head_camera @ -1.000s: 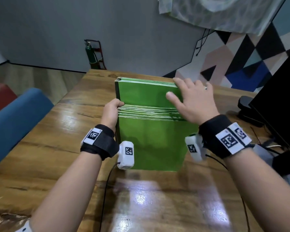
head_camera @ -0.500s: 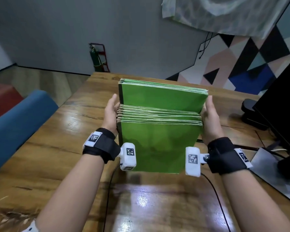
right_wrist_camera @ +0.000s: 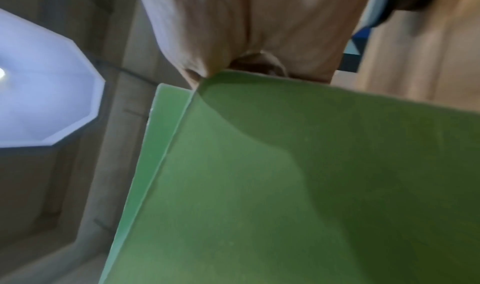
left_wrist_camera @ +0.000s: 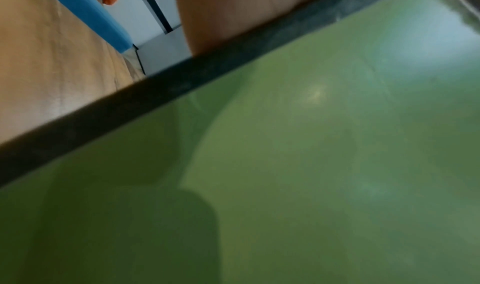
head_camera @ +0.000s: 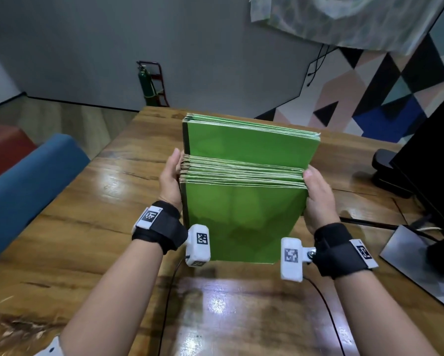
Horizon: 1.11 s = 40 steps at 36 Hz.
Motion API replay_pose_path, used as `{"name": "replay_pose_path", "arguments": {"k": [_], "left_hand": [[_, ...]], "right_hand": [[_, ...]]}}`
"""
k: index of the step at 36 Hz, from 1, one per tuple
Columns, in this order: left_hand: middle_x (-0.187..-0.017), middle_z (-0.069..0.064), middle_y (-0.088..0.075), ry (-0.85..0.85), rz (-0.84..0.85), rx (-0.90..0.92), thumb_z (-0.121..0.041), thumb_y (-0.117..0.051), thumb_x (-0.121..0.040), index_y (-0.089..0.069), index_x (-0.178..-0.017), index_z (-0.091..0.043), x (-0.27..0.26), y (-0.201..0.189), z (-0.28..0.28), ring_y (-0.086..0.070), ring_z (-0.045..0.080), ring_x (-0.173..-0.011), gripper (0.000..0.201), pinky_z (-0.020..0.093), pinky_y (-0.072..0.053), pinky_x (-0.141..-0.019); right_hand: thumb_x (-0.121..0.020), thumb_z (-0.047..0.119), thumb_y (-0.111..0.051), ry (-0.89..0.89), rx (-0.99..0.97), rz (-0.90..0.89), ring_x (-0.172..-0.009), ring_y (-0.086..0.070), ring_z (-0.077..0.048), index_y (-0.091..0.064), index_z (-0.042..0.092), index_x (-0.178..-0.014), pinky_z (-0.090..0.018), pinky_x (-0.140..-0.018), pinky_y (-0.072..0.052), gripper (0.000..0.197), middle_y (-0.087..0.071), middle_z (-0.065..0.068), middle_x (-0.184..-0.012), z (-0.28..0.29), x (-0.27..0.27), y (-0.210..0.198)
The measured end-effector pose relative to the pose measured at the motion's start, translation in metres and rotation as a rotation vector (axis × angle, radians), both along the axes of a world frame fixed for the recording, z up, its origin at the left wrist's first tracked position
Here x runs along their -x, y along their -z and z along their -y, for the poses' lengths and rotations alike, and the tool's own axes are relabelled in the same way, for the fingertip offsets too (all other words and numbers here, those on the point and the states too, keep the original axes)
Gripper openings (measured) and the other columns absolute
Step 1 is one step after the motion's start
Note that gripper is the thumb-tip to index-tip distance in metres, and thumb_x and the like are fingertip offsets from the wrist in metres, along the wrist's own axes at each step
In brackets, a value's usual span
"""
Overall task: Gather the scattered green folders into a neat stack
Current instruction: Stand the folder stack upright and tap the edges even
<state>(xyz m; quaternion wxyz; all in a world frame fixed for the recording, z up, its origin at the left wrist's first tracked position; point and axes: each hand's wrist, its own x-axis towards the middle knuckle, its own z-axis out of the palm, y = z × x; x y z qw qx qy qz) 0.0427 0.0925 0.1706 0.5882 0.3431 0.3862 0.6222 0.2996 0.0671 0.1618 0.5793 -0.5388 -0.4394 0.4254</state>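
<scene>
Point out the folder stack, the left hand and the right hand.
folder stack (head_camera: 241, 219), head view, nearest front cover.
left hand (head_camera: 170, 182), head view, middle of the hand.
right hand (head_camera: 319, 199), head view, middle of the hand.

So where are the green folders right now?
Head view: the green folders are held upright at the middle of the wooden table, pressed between the left hand and the right hand.

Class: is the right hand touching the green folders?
Touching. The head view shows the right hand pressed against the right edge of the green folders.
</scene>
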Motion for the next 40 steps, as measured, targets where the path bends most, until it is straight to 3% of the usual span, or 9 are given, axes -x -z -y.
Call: {"name": "replay_pose_path", "arguments": {"k": [7, 13, 20, 23, 27, 30, 33, 37, 40], "left_hand": [[-0.123, 0.009, -0.06, -0.056, -0.099, 0.074, -0.026, -0.055, -0.069, -0.037, -0.143, -0.017, -0.001, 0.009, 0.002, -0.058, 0.025, -0.11, 0.077, 0.041, -0.044, -0.098], [-0.136, 0.015, -0.054, -0.037, -0.119, 0.103, -0.033, -0.057, -0.065, -0.042, -0.142, -0.01, 0.004, 0.011, -0.002, -0.053, 0.031, -0.122, 0.082, 0.045, -0.043, -0.101], [-0.075, -0.004, -0.074, 0.007, -0.011, 0.115, -0.009, -0.028, -0.094, -0.054, -0.124, -0.004, 0.008, 0.006, -0.009, -0.07, 0.008, -0.068, 0.04, 0.017, -0.054, -0.061], [-0.083, 0.001, -0.073, -0.001, -0.095, 0.097, -0.024, -0.039, -0.097, -0.065, -0.101, -0.01, 0.008, 0.005, -0.008, -0.069, 0.015, -0.077, 0.03, 0.026, -0.053, -0.072], [-0.111, 0.01, -0.069, 0.007, -0.137, 0.114, -0.039, -0.053, -0.089, -0.065, -0.115, -0.008, 0.007, 0.008, -0.011, -0.065, 0.025, -0.1, 0.042, 0.039, -0.049, -0.095], [-0.12, 0.008, -0.064, -0.006, -0.16, 0.109, -0.041, -0.061, -0.077, -0.066, -0.111, -0.016, 0.011, 0.015, -0.021, -0.058, 0.027, -0.112, 0.043, 0.045, -0.038, -0.106], [-0.094, 0.001, -0.067, -0.019, -0.179, 0.117, -0.031, -0.053, -0.082, -0.066, -0.084, -0.023, 0.01, 0.013, -0.022, -0.061, 0.021, -0.088, 0.015, 0.036, -0.045, -0.088], [-0.067, -0.008, -0.068, -0.017, -0.188, 0.099, -0.016, -0.039, -0.095, -0.057, -0.079, -0.018, 0.005, 0.01, -0.023, -0.06, 0.011, -0.063, 0.024, 0.024, -0.047, -0.063], [-0.073, -0.003, -0.065, 0.044, -0.241, 0.09, -0.011, -0.034, -0.095, -0.058, -0.083, -0.015, 0.008, 0.002, -0.026, -0.058, 0.013, -0.066, 0.027, 0.026, -0.046, -0.062]], "right_hand": [[-0.096, 0.042, -0.048, -0.035, 0.117, -0.119, -0.118, -0.056, -0.02, -0.052, 0.011, -0.135, -0.046, -0.105, -0.043, 0.05, -0.058, -0.01, -0.134, -0.006, -0.004, -0.006], [-0.09, 0.001, -0.04, -0.032, 0.094, -0.134, -0.09, -0.063, -0.024, -0.064, 0.015, -0.102, -0.035, -0.072, -0.052, 0.031, -0.067, -0.009, -0.107, -0.011, -0.001, 0.0], [-0.092, 0.018, -0.044, 0.043, 0.041, -0.166, -0.105, -0.06, -0.019, -0.056, 0.021, -0.114, -0.037, -0.092, -0.049, 0.024, -0.065, -0.001, -0.112, -0.009, 0.012, 0.005], [-0.089, 0.036, -0.049, 0.106, 0.006, -0.103, -0.117, -0.055, -0.018, -0.058, 0.02, -0.11, -0.046, -0.108, -0.038, 0.027, -0.063, 0.001, -0.115, -0.007, 0.018, 0.007], [-0.096, 0.013, -0.041, 0.156, -0.002, -0.037, -0.095, -0.053, -0.018, -0.057, 0.014, -0.096, -0.038, -0.091, -0.039, 0.015, -0.058, 0.008, -0.087, -0.009, 0.019, 0.004], [-0.083, 0.023, -0.046, 0.161, 0.033, -0.055, -0.089, -0.05, -0.021, -0.052, 0.02, -0.078, -0.038, -0.081, -0.036, 0.008, -0.056, 0.002, -0.083, -0.012, 0.018, 0.002], [-0.072, 0.027, -0.045, 0.171, 0.054, -0.032, -0.086, -0.048, -0.022, -0.049, 0.021, -0.074, -0.038, -0.079, -0.035, 0.008, -0.054, -0.004, -0.085, -0.013, 0.017, -0.001], [-0.073, 0.021, -0.045, 0.161, 0.034, -0.046, -0.086, -0.046, -0.021, -0.052, 0.014, -0.087, -0.039, -0.08, -0.036, 0.017, -0.051, -0.007, -0.087, -0.012, 0.018, -0.004], [-0.074, 0.036, -0.053, 0.118, 0.073, -0.051, -0.098, -0.055, -0.025, -0.053, 0.015, -0.099, -0.043, -0.091, -0.042, 0.032, -0.059, -0.008, -0.1, -0.012, 0.017, -0.005]]}}
